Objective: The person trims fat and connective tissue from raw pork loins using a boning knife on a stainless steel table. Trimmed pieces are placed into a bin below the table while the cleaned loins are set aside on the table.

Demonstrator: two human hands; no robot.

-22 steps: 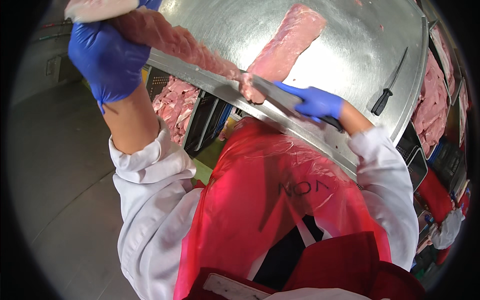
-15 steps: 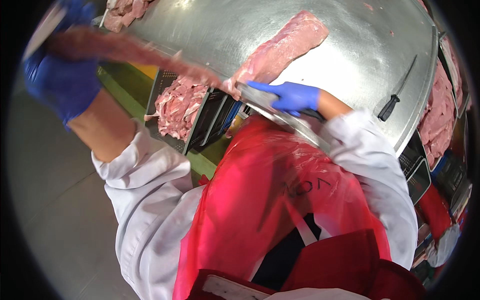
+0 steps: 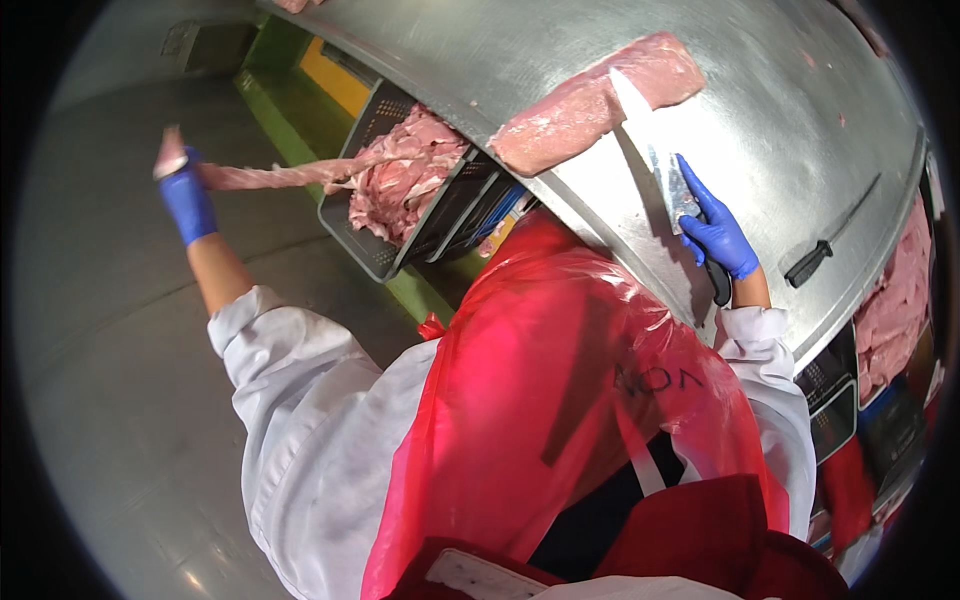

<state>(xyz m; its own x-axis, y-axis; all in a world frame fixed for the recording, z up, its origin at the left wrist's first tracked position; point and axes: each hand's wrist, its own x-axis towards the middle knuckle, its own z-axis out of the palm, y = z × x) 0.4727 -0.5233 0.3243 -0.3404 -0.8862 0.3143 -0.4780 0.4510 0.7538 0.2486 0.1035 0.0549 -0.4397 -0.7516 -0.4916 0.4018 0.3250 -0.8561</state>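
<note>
My left hand (image 3: pixel 188 205), in a blue glove, is closed round one end of a long thin strip of meat (image 3: pixel 275 177). The strip stretches to the right, and its far end reaches over the meat trimmings (image 3: pixel 405 180) heaped in a dark crate (image 3: pixel 345 232). In my right hand (image 3: pixel 722 238), also gloved in blue, is a knife (image 3: pixel 650 140) with a black handle and a wide blade. The blade points away from me, its tip at the side of a pink trimmed loin of meat (image 3: pixel 560 118) lying on the metal table (image 3: pixel 450 50).
A thin dark-handled tool (image 3: pixel 825 250), long and pointed, lies on the table at the right. Past the table's right edge stands another crate with pale meat (image 3: pixel 895 310). The crate at left rests by a green ledge (image 3: pixel 275 110). Grey floor (image 3: pixel 120 350) spreads at the left.
The meat strip has come away from the loin, and my left hand now holds it out over the crate. My right hand has swung the knife from the table's edge up beside the loin.
</note>
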